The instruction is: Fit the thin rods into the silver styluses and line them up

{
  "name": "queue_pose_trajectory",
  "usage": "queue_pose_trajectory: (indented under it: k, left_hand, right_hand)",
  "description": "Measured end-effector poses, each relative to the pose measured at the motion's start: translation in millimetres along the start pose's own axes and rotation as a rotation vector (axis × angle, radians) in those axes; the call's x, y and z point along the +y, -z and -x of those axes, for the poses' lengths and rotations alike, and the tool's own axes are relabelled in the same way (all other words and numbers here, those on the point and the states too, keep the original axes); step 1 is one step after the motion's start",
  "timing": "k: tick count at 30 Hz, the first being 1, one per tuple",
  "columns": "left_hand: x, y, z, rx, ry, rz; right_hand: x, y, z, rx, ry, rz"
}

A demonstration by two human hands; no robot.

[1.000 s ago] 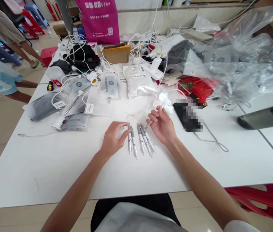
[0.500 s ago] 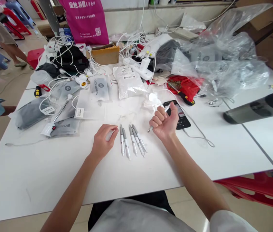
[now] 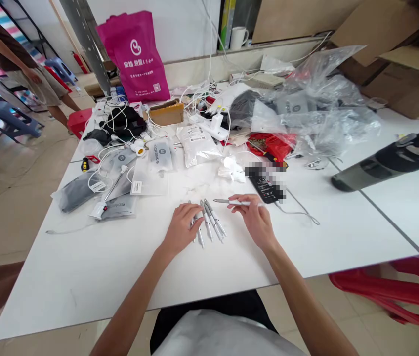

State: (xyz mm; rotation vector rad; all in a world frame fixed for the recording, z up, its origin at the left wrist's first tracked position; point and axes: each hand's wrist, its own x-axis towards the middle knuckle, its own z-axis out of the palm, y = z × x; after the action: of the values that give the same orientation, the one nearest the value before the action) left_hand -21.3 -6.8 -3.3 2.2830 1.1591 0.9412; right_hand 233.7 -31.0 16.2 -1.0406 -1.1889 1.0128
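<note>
My right hand [image 3: 256,220] grips a white and grey ballpoint pen [image 3: 237,202] between thumb and fingers, level above the table, its grey end pointing left. Several matching pens [image 3: 213,222] lie side by side on the white table between my hands. Over the left part of this row is my left hand [image 3: 183,225], its fingers curved and a gap between thumb and forefinger. It partly covers the leftmost pens; whether it touches them I cannot tell.
Beyond the pens lie a crumpled tissue [image 3: 231,169], a phone [image 3: 267,185], a white packet [image 3: 198,146] and grey bagged goods [image 3: 79,190]. Cables, a cardboard box [image 3: 165,112] and clear plastic bags [image 3: 328,123] fill the back. A dark bottle [image 3: 391,160] lies at right.
My right hand has turned from a raised fist to a fingertip grip, with the pen now level. My left hand has moved right, over the row of pens. The view has tilted up.
</note>
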Motion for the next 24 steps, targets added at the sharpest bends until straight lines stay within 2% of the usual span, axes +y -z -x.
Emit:
queue_pose_trajectory:
  k: [2,4,7,9,13,19,21,24]
  left_hand:
    - [3.9,-2.1,1.2,-0.048,0.039,-0.055]
    - [4.9,-3.7,5.8,0.006,0.106,-0.094]
    - [4.4,-5.1,19.1,0.166,0.247,-0.143]
    - [5.8,-4.5,29.0,0.180,0.322,-0.160]
    - [18.0,1.3,38.9,0.101,0.397,-0.132]
    - [42.4,8.9,25.7,-0.020,0.607,-0.211]
    - [45.6,11.4,20.2,-0.016,0.674,-0.180]
    - [47.9,20.2,12.9,0.065,0.697,0.075]
  right_hand:
    - [1.2,8.6,27.8,-0.072,0.039,0.264]
    - [3.1,14.2,45.1,-0.182,0.092,0.549]
    - [8.5,16.3,48.4,-0.346,0.216,0.856]
    - [12.8,14.2,41.6,-0.429,0.326,0.969]
    - [20.5,6.5,33.0,-0.495,0.455,1.075]
    - [26.6,1.7,43.1,-0.527,0.546,1.110]
    - [26.5,2.2,44.4,-0.533,0.556,1.093]
    - [25.0,2.9,43.5,-0.530,0.562,1.034]
